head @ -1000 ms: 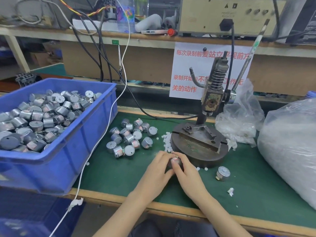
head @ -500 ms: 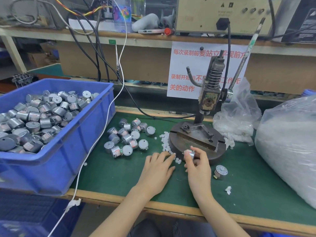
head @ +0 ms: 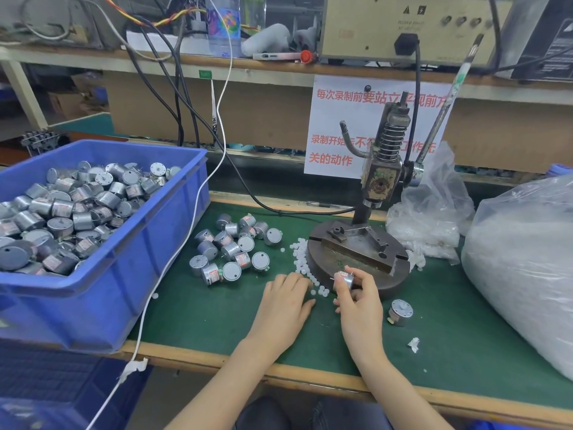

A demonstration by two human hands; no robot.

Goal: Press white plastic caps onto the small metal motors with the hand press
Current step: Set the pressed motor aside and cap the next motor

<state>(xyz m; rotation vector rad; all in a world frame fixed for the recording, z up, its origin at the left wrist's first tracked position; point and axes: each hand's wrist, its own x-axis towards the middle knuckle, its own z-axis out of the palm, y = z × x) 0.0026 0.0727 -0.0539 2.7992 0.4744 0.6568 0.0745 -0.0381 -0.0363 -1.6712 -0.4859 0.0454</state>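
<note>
Head view. My right hand (head: 359, 308) pinches one small metal motor (head: 345, 277) between thumb and fingertips, just over the front rim of the round base (head: 393, 282) of the hand press (head: 379, 181). I cannot tell whether a cap sits on its shaft. My left hand (head: 286, 301) lies palm-down on the green mat (head: 217, 321), fingers relaxed and holding nothing, with its fingertips at the scatter of white plastic caps (head: 299, 259) that hugs the base's left edge. The press lever (head: 446, 100) stands raised, slanting up to the right. A single loose motor (head: 400, 311) lies on the mat just right of my right hand. A heap of motors (head: 232, 252) lies left of the caps, beside a blue bin (head: 124, 274) filled with more. Clear plastic bags (head: 527, 268) of white parts stand to the right of the press.
</note>
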